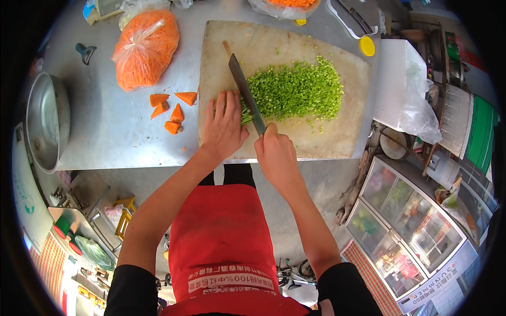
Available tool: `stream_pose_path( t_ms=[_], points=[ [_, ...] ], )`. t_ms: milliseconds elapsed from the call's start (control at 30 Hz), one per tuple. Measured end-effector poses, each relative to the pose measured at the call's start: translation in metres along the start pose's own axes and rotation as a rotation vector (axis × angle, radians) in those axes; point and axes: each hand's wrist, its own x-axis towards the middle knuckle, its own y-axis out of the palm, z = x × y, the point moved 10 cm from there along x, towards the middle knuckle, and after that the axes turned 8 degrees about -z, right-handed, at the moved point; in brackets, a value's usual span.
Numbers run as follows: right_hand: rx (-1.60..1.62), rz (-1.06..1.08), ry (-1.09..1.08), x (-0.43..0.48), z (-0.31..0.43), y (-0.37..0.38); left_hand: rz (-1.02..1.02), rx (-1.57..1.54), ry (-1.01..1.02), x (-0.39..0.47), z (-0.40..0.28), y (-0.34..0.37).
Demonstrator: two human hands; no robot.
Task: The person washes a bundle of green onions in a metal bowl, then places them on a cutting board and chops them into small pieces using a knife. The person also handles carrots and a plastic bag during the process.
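My right hand grips the handle of a cleaver, whose dark blade slants up and left across the cutting board. My left hand lies on the board just left of the blade. Its fingers press down on a bunch of green stalks, mostly hidden beneath them, with the ends showing at the blade. To the blade's right spreads a wide pile of finely chopped green stalks, with loose bits around it.
Left of the board are carrot ends, a tied plastic bag of shredded carrot, a peeler and a metal basin. A bowl of diced carrot stands behind. Rightward lie a yellow lid and a plastic bag.
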Motion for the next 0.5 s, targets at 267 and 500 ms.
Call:
stream_pose_path(
  t_ms=[267, 500],
  points=[
    [0.072, -0.13, -0.104, 0.026, 0.0, 0.021, -0.058, 0.046, 0.007, 0.003, 0.0, -0.002],
    [0.03, -0.059, -0.016, 0.005, 0.006, -0.014, -0.064, -0.164, -0.041, 0.004, 0.004, -0.024]
  ],
)
